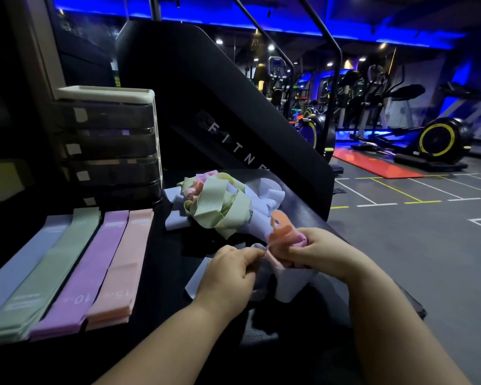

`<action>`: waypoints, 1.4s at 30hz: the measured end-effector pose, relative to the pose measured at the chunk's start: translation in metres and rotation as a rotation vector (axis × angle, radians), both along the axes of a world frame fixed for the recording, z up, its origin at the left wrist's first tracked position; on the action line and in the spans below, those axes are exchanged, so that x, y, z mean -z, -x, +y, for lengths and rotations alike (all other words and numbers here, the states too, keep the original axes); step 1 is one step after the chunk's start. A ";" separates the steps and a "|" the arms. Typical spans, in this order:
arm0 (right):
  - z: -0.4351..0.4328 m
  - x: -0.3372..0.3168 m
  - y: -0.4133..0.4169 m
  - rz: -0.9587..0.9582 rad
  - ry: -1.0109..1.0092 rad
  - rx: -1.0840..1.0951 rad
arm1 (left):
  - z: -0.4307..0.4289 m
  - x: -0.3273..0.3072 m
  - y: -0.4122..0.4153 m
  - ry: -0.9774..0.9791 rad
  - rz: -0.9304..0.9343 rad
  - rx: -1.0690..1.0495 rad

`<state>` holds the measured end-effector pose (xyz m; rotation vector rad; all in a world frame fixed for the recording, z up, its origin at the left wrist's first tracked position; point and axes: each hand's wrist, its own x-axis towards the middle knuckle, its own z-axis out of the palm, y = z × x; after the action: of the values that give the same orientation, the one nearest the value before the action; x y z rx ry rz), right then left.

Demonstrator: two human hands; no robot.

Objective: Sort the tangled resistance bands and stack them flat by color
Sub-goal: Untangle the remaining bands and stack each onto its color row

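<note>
A tangled heap of bands [220, 204], mostly pale green with pale blue, pink and peach among them, lies on the black table [164, 273]. At the left lie flat stacks by colour: pale blue [20, 262], green [53, 259], purple [92, 262] and peach [125, 262]. My right hand [317, 251] grips a knot of peach and pink bands [281, 232]. My left hand [228, 270] pinches a pale blue band [258, 247] at that knot. More pale blue band [292, 284] hangs under both hands.
A dark drawer unit [109, 145] with a white top stands behind the stacks. A black stair machine panel [220, 120] rises behind the table. The table's right edge drops to the gym floor [428, 245], with exercise bikes [436, 140] further back.
</note>
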<state>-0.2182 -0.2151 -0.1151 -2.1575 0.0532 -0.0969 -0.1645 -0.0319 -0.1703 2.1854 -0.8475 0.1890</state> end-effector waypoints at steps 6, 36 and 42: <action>-0.007 0.006 -0.013 -0.144 -0.299 0.175 | 0.004 -0.006 0.004 0.161 0.078 -0.071; -0.010 0.021 -0.023 -0.117 0.027 0.533 | 0.024 -0.017 0.015 -0.254 -0.128 -0.202; -0.009 0.018 -0.014 -0.152 0.041 0.218 | 0.015 -0.010 0.018 -0.293 -0.144 -0.125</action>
<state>-0.2040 -0.2237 -0.1331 -2.1729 0.2002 -0.3905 -0.1821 -0.0164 -0.1606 2.5268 -0.8624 0.3028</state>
